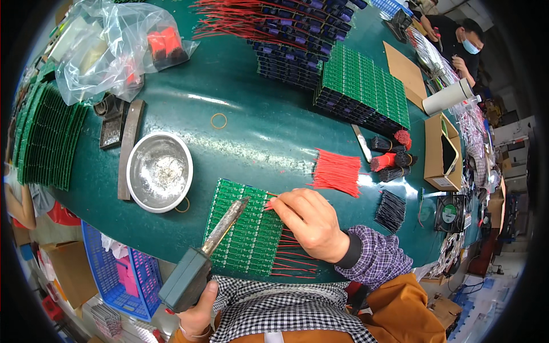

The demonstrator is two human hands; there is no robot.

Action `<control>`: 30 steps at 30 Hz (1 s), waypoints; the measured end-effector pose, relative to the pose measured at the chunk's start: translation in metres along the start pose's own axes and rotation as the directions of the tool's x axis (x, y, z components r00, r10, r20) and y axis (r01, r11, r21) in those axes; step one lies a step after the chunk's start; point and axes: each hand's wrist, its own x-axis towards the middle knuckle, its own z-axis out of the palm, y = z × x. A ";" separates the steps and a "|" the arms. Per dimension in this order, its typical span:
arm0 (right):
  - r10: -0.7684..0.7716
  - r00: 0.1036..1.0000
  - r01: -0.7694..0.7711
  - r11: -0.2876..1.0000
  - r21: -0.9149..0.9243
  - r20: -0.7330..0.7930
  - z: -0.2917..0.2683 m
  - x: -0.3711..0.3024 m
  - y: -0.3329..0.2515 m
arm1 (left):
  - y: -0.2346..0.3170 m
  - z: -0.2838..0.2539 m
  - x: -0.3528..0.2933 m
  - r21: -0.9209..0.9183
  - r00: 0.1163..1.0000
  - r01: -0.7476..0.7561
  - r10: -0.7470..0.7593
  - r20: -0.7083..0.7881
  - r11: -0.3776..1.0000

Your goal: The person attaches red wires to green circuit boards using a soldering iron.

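A green panel of small circuit boards (246,251) lies on the table before me, with several red wires (294,264) sticking out along its right edge. My left hand (198,311) is wrapped round the dark grey-green body of a soldering iron (191,277), whose metal tip points up over the panel's upper part. Whether the tip touches the board I cannot tell. At the panel's upper right, my right hand (311,223) is closed in a pinch on red wire (269,204), its end near the board's edge. A pile of cut red wires (336,172) lies just beyond that hand.
Left of the panel stand a white-rimmed bowl (186,151) and a metal bar (131,151). Stacked panels (366,80) rise at the back, others (48,137) at far left. Black wires (390,211), a carton (443,151) and a small fan (450,213) sit right. A masked person (452,43) works beyond.
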 end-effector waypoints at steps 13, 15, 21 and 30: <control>0.019 0.997 -0.021 0.999 0.032 0.078 0.004 -0.004 0.001 | 0.022 0.020 0.025 0.201 0.992 -0.066 0.043 0.117 0.977; 0.020 0.996 -0.023 0.999 0.029 0.082 0.004 -0.003 0.001 | 0.023 0.022 0.026 0.189 0.994 -0.039 0.019 0.109 0.981; 0.022 0.995 -0.024 0.999 0.026 0.093 0.004 -0.003 0.000 | 0.021 0.024 0.028 0.179 0.992 -0.063 0.041 0.123 0.982; 0.020 0.995 -0.021 1.000 0.013 0.095 0.003 -0.001 0.000 | 0.022 0.021 0.028 0.256 0.985 -0.048 0.004 0.171 0.965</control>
